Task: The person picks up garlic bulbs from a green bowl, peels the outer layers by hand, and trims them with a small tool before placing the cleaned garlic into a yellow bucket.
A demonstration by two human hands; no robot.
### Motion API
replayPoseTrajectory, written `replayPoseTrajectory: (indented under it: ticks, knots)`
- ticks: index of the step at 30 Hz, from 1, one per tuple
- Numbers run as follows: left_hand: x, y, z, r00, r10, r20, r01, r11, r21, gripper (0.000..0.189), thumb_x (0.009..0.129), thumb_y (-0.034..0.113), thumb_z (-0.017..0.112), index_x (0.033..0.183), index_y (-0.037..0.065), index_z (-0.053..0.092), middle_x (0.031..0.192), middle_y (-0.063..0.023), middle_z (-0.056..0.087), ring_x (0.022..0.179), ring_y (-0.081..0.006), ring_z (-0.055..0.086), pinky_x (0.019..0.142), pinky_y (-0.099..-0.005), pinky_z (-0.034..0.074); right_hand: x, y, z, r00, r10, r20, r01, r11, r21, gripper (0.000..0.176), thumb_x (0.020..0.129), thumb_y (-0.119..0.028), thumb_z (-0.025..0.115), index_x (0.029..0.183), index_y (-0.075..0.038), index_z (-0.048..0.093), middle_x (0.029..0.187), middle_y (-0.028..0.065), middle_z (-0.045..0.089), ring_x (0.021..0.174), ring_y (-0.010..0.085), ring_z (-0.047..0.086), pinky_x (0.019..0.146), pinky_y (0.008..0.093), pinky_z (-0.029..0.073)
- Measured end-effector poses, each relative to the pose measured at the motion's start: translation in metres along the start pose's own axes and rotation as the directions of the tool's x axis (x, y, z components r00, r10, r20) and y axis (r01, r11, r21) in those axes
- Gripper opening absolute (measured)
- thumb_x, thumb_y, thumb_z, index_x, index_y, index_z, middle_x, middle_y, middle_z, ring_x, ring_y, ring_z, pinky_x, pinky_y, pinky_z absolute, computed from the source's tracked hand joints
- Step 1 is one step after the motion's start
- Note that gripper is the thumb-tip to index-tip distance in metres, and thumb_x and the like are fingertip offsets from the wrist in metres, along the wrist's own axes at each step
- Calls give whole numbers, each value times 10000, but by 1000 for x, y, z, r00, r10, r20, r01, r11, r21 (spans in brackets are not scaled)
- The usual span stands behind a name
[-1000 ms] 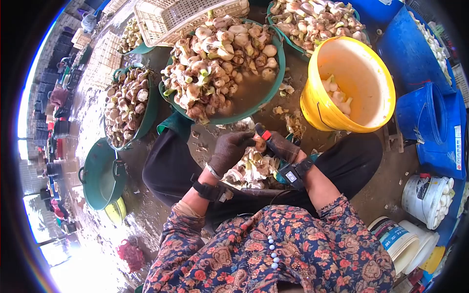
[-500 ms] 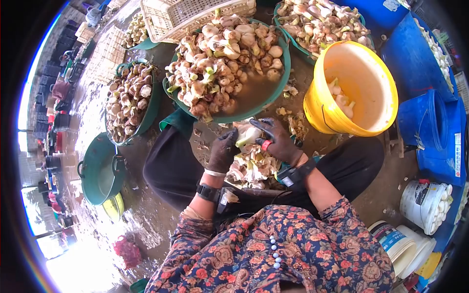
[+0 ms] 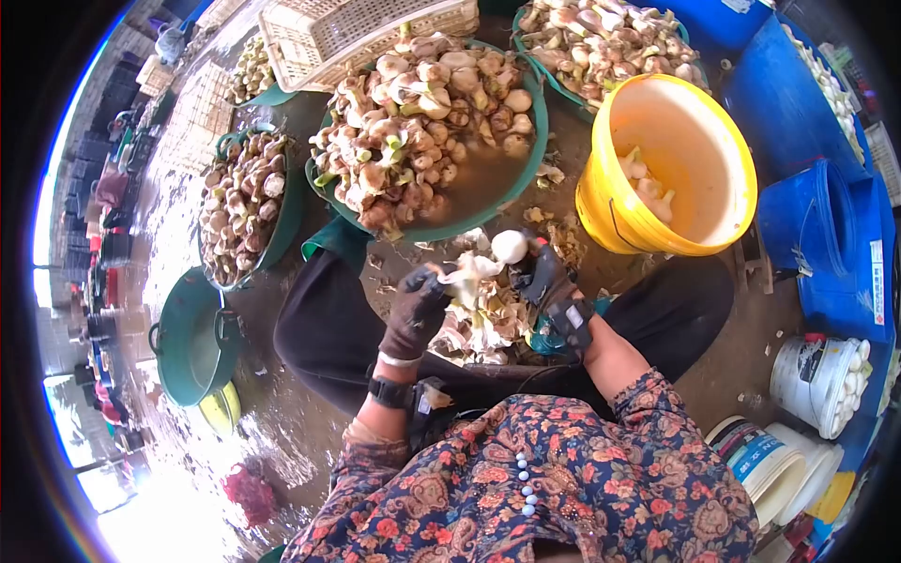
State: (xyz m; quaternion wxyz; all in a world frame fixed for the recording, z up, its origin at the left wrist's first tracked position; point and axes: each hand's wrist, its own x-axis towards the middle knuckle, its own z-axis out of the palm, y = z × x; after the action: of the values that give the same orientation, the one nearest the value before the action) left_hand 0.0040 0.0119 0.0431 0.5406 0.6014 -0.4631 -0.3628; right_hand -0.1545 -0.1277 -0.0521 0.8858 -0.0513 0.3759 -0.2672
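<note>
My gloved right hand (image 3: 544,280) is closed on a white, peeled garlic bulb (image 3: 510,247), held at its far end. To its left, my gloved left hand (image 3: 419,298) pinches a pale strip of garlic skin (image 3: 472,270), which hangs apart from the bulb. Below both hands, a heap of garlic peelings (image 3: 483,328) lies between my legs. Just beyond stands a green tub (image 3: 511,202) piled with unpeeled garlic (image 3: 413,122) in brown water. A yellow bucket (image 3: 601,202) at the right has a few peeled bulbs (image 3: 648,185) inside.
More green tubs of garlic stand at the left (image 3: 249,202) and back right (image 3: 605,47). A cream plastic crate (image 3: 366,38) rests behind the main tub. Blue containers (image 3: 807,225) and a white bucket of peeled garlic (image 3: 817,385) line the right side. Another green tub (image 3: 195,333) stands left.
My hands have moved apart. The garlic skin has come away in my left hand, while the bulb, now bare and white, is in my right. The camera view has shifted slightly.
</note>
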Motion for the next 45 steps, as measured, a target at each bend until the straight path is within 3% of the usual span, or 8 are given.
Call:
replayPoseTrajectory:
  ticks: [3, 7, 9, 17, 20, 28, 38, 45]
  knots:
    - [-6, 8, -21, 964, -264, 31, 182, 570, -801, 180, 913, 185, 537, 968, 19, 579, 908, -66, 633, 800, -152, 596, 718, -285, 490, 8, -8, -21, 997, 75, -37, -70, 991, 118, 355, 838, -491, 505, 853, -151, 605, 597, -29, 550, 437, 114, 467, 384, 243, 368]
    - [24, 37, -31, 782, -465, 416, 435, 884, 171, 234, 810, 166, 652, 981, 7, 630, 846, -88, 650, 787, -214, 624, 742, -312, 486, 9, -10, -18, 998, 57, -14, -59, 989, -137, 368, 825, -504, 545, 746, -146, 582, 578, 3, 530, 424, 129, 430, 366, 279, 333]
    - [32, 10, -30, 843, -324, 430, -111, 677, 727, 349, 748, 246, 711, 1014, 38, 619, 886, -138, 644, 802, -289, 621, 736, -351, 484, 20, -7, -31, 998, 4, -65, -34, 884, -466, 363, 815, -474, 591, 677, -139, 566, 551, 8, 504, 436, 127, 439, 388, 279, 331]
    - [187, -3, -48, 963, 255, -86, -9, 350, 937, 632, 657, 321, 758, 1180, 70, 508, 1138, -141, 536, 995, -320, 538, 834, -393, 447, 131, -36, -83, 890, -274, 365, 344, -123, -931, 302, 831, -314, 599, 793, -16, 635, 705, 57, 619, 592, 151, 559, 526, 330, 440]
    - [237, -27, -47, 994, 97, 44, -53, 89, 995, 666, 612, 397, 747, 1173, 118, 520, 1142, -139, 535, 1055, -330, 505, 891, -457, 386, 46, -109, 131, 917, -145, 373, 254, 930, -264, 338, 913, -363, 505, 1011, -63, 625, 930, 68, 653, 816, 175, 619, 765, 315, 499]
    - [246, -32, -39, 971, 219, -94, -5, 411, 912, 268, 652, 192, 633, 895, 85, 594, 749, -148, 621, 728, -347, 621, 639, -439, 482, 5, -78, 113, 983, -110, 147, 181, 713, -677, 431, 864, -516, 520, 937, -98, 595, 787, 21, 636, 629, 125, 584, 560, 266, 467]
    - [175, -31, -21, 980, -187, -61, 113, 283, 952, 428, 708, 266, 627, 1077, 77, 521, 1081, -162, 564, 977, -319, 575, 792, -429, 464, -15, -28, 15, 980, 198, -18, -179, 837, -518, 408, 869, -466, 547, 915, -64, 600, 722, 9, 591, 574, 110, 542, 539, 265, 455]
    - [245, -62, -24, 988, 140, 59, -41, -131, 991, 645, 615, 357, 718, 1166, 109, 491, 1107, -175, 507, 1080, -347, 468, 901, -479, 355, -12, -20, 14, 986, 160, -47, -161, 831, -532, 420, 851, -476, 571, 926, -64, 605, 741, 9, 604, 604, 111, 566, 549, 259, 468]
